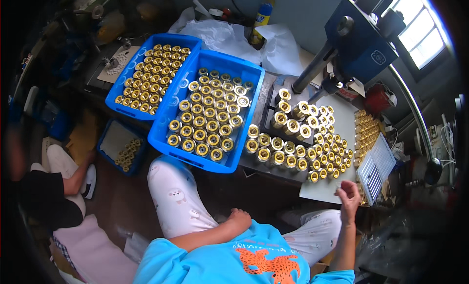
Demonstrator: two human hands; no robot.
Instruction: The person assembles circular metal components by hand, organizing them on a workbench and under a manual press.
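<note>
My left hand [238, 221] rests against my lap, its fingers curled in a loose fist with nothing showing in it. My right hand [349, 196] is raised over the near right edge of the bench, fingers bent together in a pinch. What it holds, if anything, is too small to make out. Beside it lies a light grey slotted tray [375, 169]. Just beyond are rows of small brass-coloured cylindrical fittings [329, 159] standing on a pale board [311, 190]. Larger fittings [291, 127] stand around the base of a blue bench press [360, 37].
Two blue crates [257, 88] filled with brass fittings stand to the left of the press. A smaller bin [110, 137] with fittings sits lower, near another person [46, 196] at left. The press's lever [433, 170] hangs at right; more brass pieces [366, 132] lie beyond the tray.
</note>
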